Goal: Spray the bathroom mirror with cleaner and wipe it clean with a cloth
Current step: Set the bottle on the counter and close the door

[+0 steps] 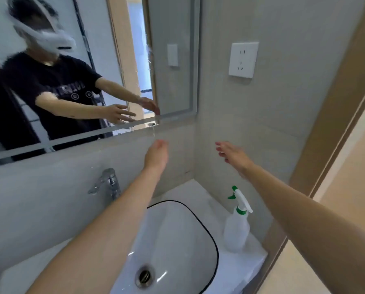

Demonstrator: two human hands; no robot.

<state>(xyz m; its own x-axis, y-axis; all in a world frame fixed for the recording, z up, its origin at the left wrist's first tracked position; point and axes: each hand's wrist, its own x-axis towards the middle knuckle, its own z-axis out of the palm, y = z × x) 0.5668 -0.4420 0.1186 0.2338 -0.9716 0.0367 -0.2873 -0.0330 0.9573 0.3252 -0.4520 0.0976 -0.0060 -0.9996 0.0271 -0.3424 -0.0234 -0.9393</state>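
Beside the sink (pixel 198 230), spray bottle (pixel 236 228) upright.

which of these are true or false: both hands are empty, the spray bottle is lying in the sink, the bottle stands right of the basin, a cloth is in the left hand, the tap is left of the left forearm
1. Both hands are empty. True: the left hand and right hand reach forward with fingers relaxed, holding nothing.
2. The spray bottle lies in the sink. False: the spray bottle stands upright on the counter, outside the sink.
3. The bottle stands right of the basin. True.
4. A cloth is in the left hand. False: no cloth shows anywhere in view.
5. The tap is left of the left forearm. True: the tap stands below the mirror.
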